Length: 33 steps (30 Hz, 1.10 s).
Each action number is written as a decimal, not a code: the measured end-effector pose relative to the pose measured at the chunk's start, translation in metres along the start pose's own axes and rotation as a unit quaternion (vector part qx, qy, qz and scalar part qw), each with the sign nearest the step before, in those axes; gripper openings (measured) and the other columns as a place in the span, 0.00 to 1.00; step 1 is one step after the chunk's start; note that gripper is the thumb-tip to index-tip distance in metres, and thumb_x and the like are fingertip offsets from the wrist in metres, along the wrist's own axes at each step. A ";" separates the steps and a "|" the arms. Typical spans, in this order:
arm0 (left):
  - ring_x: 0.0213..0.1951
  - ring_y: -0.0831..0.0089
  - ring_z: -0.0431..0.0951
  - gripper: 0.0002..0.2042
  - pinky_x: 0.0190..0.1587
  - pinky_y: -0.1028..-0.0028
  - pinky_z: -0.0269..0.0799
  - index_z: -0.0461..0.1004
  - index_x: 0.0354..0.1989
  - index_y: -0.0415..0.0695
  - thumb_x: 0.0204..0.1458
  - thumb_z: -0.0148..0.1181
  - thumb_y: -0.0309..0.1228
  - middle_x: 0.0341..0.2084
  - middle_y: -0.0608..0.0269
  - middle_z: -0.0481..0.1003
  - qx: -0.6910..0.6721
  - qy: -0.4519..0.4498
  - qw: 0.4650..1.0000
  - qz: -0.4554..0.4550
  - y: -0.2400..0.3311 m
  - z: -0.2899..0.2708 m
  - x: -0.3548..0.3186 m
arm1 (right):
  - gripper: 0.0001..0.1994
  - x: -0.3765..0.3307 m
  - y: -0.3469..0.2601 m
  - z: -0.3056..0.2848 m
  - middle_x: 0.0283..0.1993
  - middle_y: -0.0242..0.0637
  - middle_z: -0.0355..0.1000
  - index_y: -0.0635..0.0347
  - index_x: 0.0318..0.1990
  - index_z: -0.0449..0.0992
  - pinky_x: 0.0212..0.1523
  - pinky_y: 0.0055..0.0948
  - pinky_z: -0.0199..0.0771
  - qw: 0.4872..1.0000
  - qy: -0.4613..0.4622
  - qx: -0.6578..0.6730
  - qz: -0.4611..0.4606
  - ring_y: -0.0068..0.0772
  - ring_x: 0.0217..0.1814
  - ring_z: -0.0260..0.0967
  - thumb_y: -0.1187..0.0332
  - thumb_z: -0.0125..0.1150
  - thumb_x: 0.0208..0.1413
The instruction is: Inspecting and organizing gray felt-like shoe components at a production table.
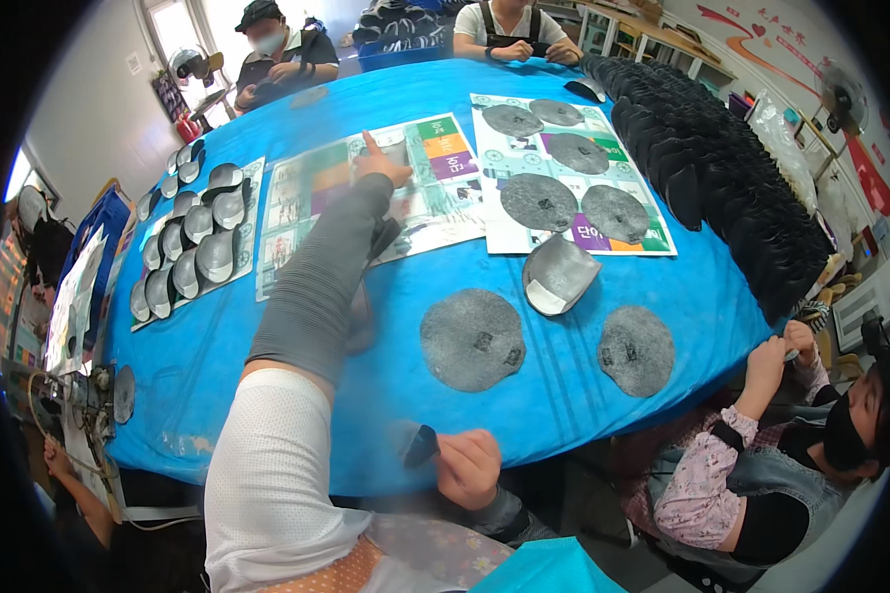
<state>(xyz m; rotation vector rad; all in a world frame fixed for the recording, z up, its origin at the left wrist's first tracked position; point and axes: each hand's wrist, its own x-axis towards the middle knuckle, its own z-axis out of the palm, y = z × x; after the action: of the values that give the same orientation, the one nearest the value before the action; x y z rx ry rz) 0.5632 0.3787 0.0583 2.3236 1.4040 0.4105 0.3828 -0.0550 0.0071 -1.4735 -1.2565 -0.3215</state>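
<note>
My left arm, in a grey ribbed sleeve, reaches far forward over the table. My left hand (381,164) is above a printed sheet (433,212), its index finger stretched out and nothing visible in it. Close to the table's near edge, my right hand (468,468) pinches a small dark curved piece (420,447), partly blurred. Ahead of that hand lie a round grey felt-like disc (472,339) and a second disc (638,351) to the right. A cupped grey piece with a pale edge (560,276) sits beyond them.
Several cupped pieces (199,224) stand in rows on a board at left. More grey discs (539,202) lie on another printed sheet. Long stacks of black curved pieces (707,163) line the right side of the blue-covered table (267,435). Co-workers sit across and at right.
</note>
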 end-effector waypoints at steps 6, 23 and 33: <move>0.48 0.55 0.72 0.61 0.53 0.70 0.63 0.18 0.64 0.40 0.33 0.64 0.47 0.39 0.46 0.74 -0.020 -0.065 0.994 0.080 -0.038 -0.058 -0.027 | 0.15 -0.001 0.000 -0.001 0.35 0.38 0.73 0.65 0.37 0.75 0.29 0.33 0.64 1.000 -0.004 0.013 0.006 0.38 0.29 0.67 0.82 0.63 0.36; 0.57 0.63 0.62 0.54 0.55 0.67 0.60 0.28 0.68 0.52 0.40 0.68 0.35 0.61 0.35 0.50 -0.097 -0.215 0.960 0.150 -0.211 -0.193 -0.267 | 0.07 -0.004 -0.011 0.009 0.29 0.40 0.71 0.65 0.29 0.74 0.30 0.35 0.63 1.000 0.007 -0.003 0.002 0.43 0.30 0.66 0.82 0.62 0.40; 0.64 0.58 0.52 0.43 0.62 0.67 0.50 0.38 0.67 0.42 0.51 0.58 0.47 0.63 0.44 0.50 -0.166 -0.214 0.927 0.260 -0.203 -0.165 -0.269 | 0.07 -0.005 -0.011 0.012 0.30 0.36 0.72 0.64 0.30 0.75 0.31 0.34 0.62 1.000 0.017 -0.019 -0.017 0.38 0.30 0.66 0.79 0.62 0.40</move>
<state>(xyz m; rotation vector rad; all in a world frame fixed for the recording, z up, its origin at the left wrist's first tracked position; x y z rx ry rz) 0.2110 0.2538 0.0947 2.2837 0.4646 0.2364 0.3667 -0.0495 0.0049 -1.4740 -1.2545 -0.3931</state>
